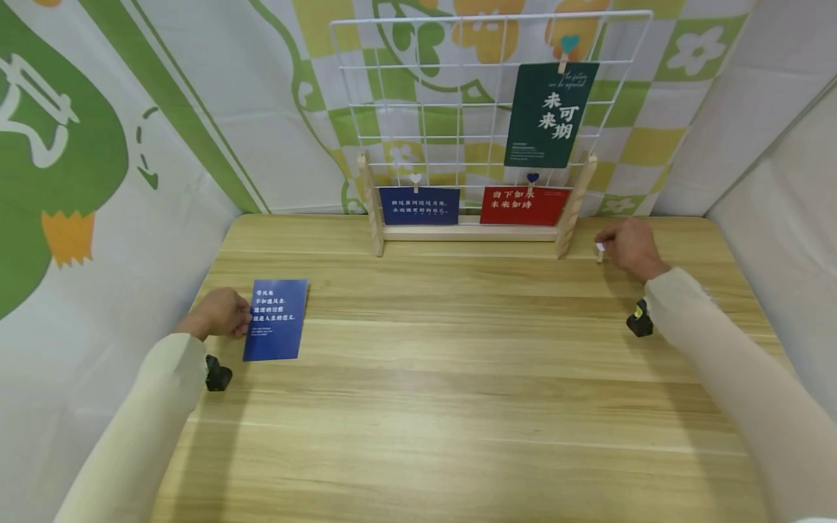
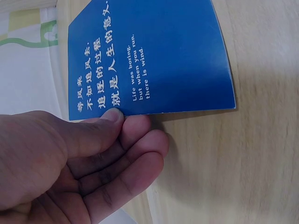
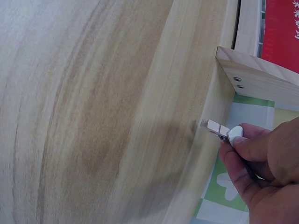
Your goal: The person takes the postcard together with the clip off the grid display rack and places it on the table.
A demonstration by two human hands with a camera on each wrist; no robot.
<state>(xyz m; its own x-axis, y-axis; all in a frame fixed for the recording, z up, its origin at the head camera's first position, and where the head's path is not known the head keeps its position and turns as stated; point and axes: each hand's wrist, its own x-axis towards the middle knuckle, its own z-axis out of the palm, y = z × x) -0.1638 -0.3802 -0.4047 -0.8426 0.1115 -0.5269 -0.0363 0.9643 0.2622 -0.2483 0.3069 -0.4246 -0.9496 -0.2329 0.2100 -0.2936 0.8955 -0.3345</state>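
Between thumb and index finger, my left hand (image 1: 221,312) pinches the left edge of a blue card (image 1: 276,319) printed with white lettering. The left wrist view shows that card (image 2: 154,56) held by its edge, the thumb on its printed face. Over at the right, my right hand (image 1: 631,247) holds a small wooden clothespin (image 1: 599,254) with a white top. In the right wrist view the clothespin (image 3: 217,128) points away from the fingertips, its white end under the thumb. The hand is just right of the rack's wooden foot (image 3: 257,72).
A white wire grid rack (image 1: 458,109) on wooden legs stands at the table's back. Clothespins hold a green card (image 1: 543,138), a blue card (image 1: 418,206) and a red card (image 1: 516,211) on it. Patterned cloth (image 1: 693,94) hangs behind the wooden table (image 1: 445,378).
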